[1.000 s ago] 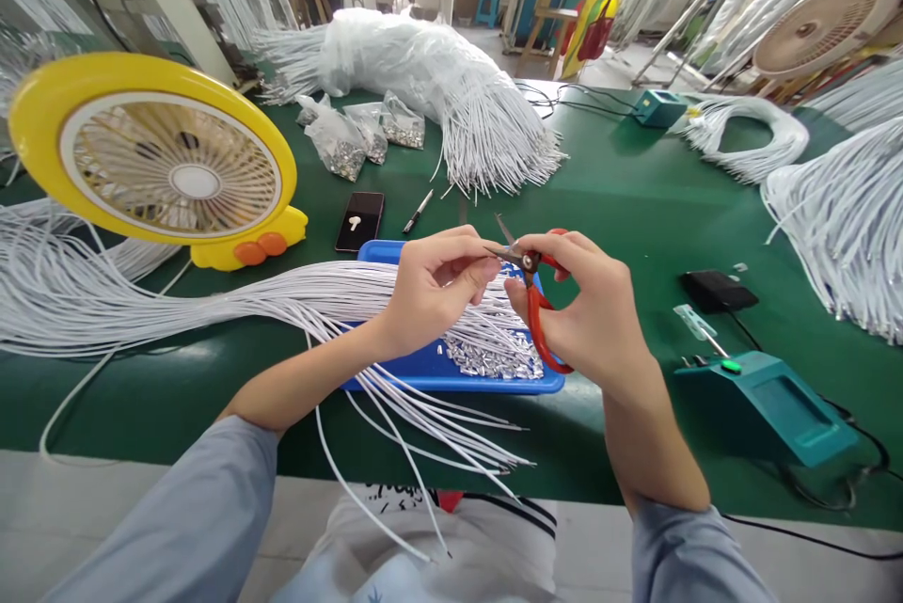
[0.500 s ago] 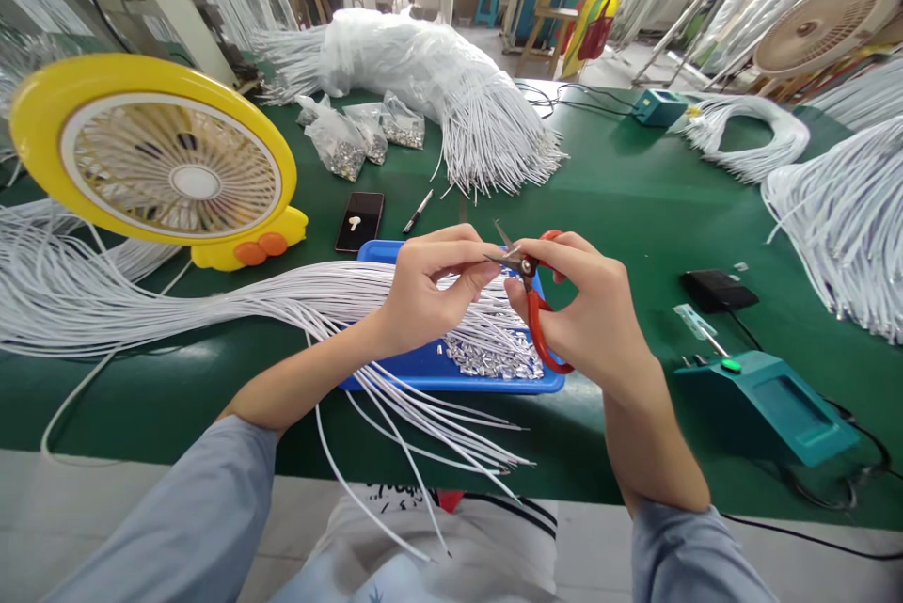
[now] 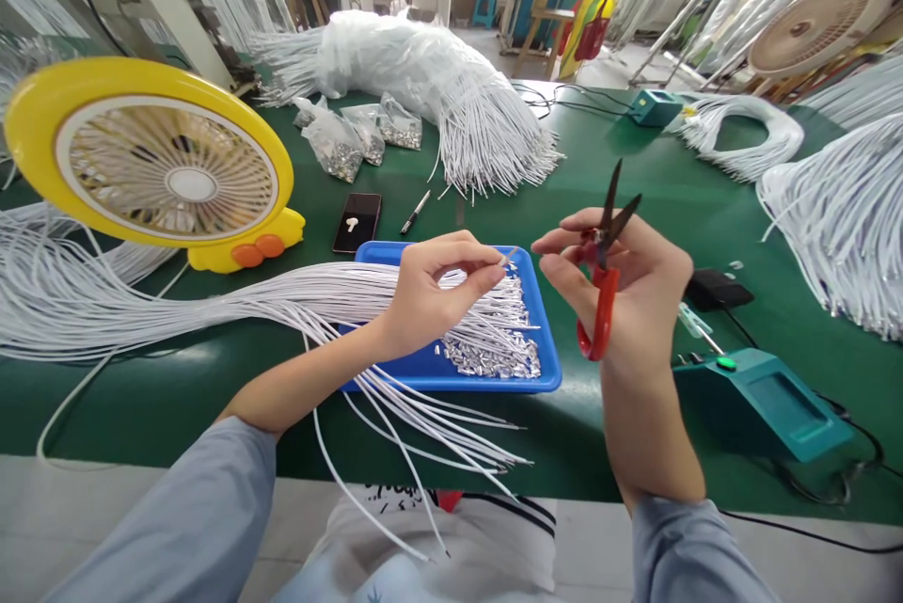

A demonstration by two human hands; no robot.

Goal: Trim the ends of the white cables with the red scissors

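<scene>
My left hand [image 3: 441,297] is closed in a pinch above the blue tray [image 3: 549,340], gripping a white cable whose bare copper-coloured tip [image 3: 512,253] sticks out past the fingers. Off to the right, my right hand [image 3: 645,293] holds red-handled scissors [image 3: 605,307], blades upward and slightly apart, clear of the cable. Its thumb and forefinger are spread towards the left hand. A bundle of white cables [image 3: 232,304] runs under the left wrist, many ends lying in the tray beside a heap of small shiny metal pieces [image 3: 486,359]. Several loose cable ends [image 3: 451,438] hang over the table's front edge.
A yellow fan [image 3: 42,151], phone [image 3: 357,225] and pen [image 3: 416,213] are at left. Bags of metal parts [image 3: 339,151] and a wrapped cable bundle [image 3: 395,57] lie behind. A teal device [image 3: 768,405] with cords and more cables [image 3: 839,208] occupy the right.
My right hand has drawn away to the right with the scissors, and the blades have swung from the left hand's fingertips to point upward. My left hand has stayed nearly still.
</scene>
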